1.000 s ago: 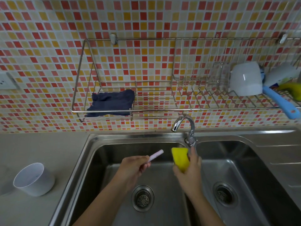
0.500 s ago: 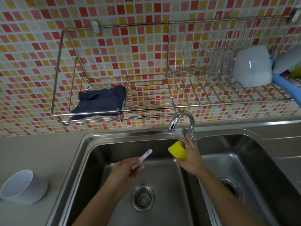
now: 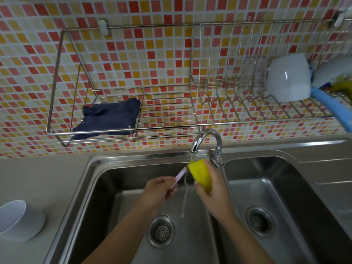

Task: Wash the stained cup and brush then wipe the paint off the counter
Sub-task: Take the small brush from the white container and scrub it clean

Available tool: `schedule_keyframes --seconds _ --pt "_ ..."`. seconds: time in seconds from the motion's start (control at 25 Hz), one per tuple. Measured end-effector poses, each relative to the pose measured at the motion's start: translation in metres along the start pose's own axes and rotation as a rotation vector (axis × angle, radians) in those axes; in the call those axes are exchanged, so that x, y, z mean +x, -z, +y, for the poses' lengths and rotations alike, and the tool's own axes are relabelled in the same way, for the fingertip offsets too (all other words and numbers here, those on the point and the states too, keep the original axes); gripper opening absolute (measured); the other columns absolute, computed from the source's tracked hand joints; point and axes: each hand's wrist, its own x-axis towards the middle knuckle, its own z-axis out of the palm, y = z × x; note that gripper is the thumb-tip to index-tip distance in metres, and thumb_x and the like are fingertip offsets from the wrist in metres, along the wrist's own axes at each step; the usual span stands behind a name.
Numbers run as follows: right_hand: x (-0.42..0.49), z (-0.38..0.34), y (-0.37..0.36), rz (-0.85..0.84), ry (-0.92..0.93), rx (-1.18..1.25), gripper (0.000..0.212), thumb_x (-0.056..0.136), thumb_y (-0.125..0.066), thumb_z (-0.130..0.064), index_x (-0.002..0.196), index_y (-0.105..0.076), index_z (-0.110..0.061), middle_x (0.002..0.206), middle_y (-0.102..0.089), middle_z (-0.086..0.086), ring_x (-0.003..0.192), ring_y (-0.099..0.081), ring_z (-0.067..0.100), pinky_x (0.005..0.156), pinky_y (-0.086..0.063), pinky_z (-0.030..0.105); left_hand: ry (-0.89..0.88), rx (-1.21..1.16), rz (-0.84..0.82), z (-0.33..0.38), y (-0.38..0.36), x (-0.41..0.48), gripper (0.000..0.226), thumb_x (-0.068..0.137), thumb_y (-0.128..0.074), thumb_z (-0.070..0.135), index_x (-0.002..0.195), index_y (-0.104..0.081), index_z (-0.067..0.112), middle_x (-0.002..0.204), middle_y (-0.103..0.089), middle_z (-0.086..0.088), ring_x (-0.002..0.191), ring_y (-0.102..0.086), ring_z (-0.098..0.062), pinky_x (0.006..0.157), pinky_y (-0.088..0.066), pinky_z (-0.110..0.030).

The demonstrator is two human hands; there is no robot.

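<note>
1. Two hands work over the left basin of the sink [image 3: 99,180], just below the faucet [image 3: 206,139].
2. Left hand [image 3: 159,192] is closed around the pale pink brush [image 3: 179,177], whose tip points up toward the faucet's stream.
3. Right hand [image 3: 214,193] grips a yellow sponge [image 3: 201,175] directly under the spout, water running off it.
4. White cup [image 3: 18,221] lies tilted on the counter [image 3: 47,178], well left of the faucet.
5. Dark blue cloth [image 3: 110,116] sits on the wire rack [image 3: 171,119] above and left of the faucet.
</note>
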Motion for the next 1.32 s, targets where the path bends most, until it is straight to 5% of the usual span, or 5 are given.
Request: schedule_keyframes --seconds 0.16,0.56,0.84,1.16,1.32 --pt "0.002 0.009 0.002 -0.019 0.028 -0.015 0.056 0.084 -0.059 -0.021 0.137 -0.042 -0.022 0.132 -0.043 0.002 0.118 -0.044 0.010 0.091 -0.028 0.000 -0.035 0.042 -0.032 0.003 -0.019 0.011 0.012 0.086 -0.057 -0.002 0.080 -0.068 -0.002 0.066 -0.060 -0.014 0.057 -0.052 -0.015 0.052 -0.045 -0.016" --pt "-0.004 0.014 -0.006 0.004 0.030 -0.064 0.058 0.085 -0.062 -0.019 0.139 -0.040 -0.019 0.126 -0.041 0.003 0.110 -0.044 0.012 0.087 -0.026 -0.005 -0.073 0.091 -0.032 0.004 -0.025 0.015 0.012 0.081 -0.064 -0.003 0.073 -0.070 0.003 0.070 -0.062 -0.018 0.058 -0.053 -0.016 0.061 -0.047 -0.022" --pt "-0.003 0.018 0.003 0.072 0.086 -0.099 0.058 0.084 -0.056 -0.020 0.139 -0.041 -0.016 0.128 -0.043 0.002 0.115 -0.043 0.008 0.092 -0.029 0.003 -0.021 0.057 -0.078 0.014 -0.035 0.004 0.029 0.089 -0.053 -0.001 0.064 -0.066 0.002 0.062 -0.058 -0.016 0.043 -0.049 -0.009 0.051 -0.042 -0.017" --pt "0.002 0.013 0.007 0.087 0.118 -0.050 0.058 0.082 -0.061 -0.016 0.137 -0.043 -0.021 0.129 -0.045 -0.001 0.118 -0.043 0.005 0.096 -0.032 0.007 0.154 -0.011 -0.139 0.027 -0.041 0.002 0.024 0.097 -0.044 0.009 0.085 -0.061 -0.003 0.060 -0.051 -0.007 0.034 -0.042 0.000 0.034 -0.033 -0.008" --pt "0.002 0.013 0.005 0.059 0.169 -0.085 0.059 0.082 -0.062 -0.013 0.137 -0.042 -0.021 0.130 -0.043 -0.001 0.119 -0.041 0.008 0.097 -0.030 0.007 0.216 -0.065 -0.140 0.029 -0.039 0.005 0.029 0.098 -0.040 0.011 0.079 -0.059 -0.001 0.047 -0.050 -0.001 0.031 -0.039 0.000 0.033 -0.029 -0.008"
